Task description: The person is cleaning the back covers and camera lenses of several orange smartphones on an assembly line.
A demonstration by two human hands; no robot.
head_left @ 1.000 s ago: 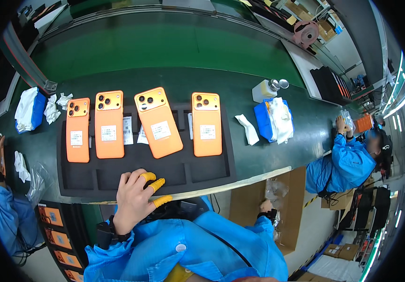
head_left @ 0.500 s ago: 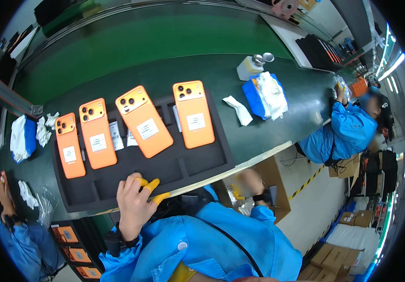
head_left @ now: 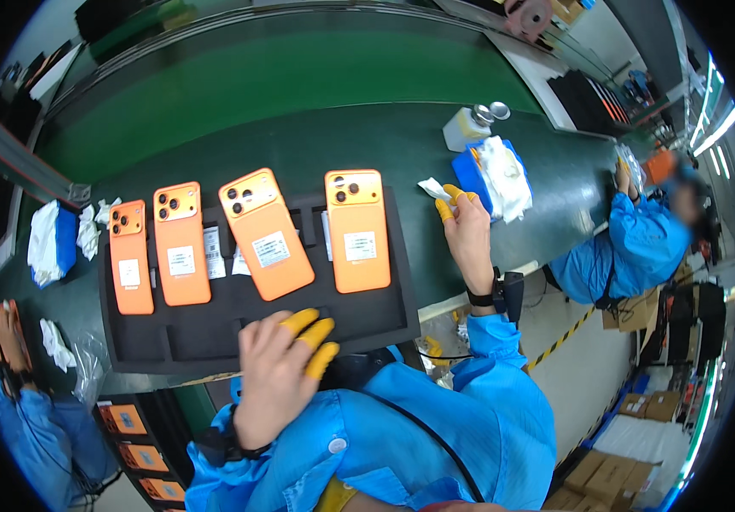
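Note:
Several orange smartphones lie back up on a black foam tray, each with a white label; among them are a tilted phone and the rightmost phone. My left hand hovers at the tray's front edge, fingers stretched out and holding nothing, with yellow finger cots on. To the right of the tray, my right hand, also in yellow finger cots, pinches a crumpled white wipe on the green table. Part of the wipe is hidden under its fingers.
Beside my right hand stands a blue box of white wipes, with a pump bottle behind it. Another blue wipe box is at the left. Co-workers in blue sit on both sides. Under the table's left is a rack with orange phones.
My right hand has come up from below the table edge onto the white wipe at the right. My left hand has shifted slightly right, its fingers spread over the tray's edge.

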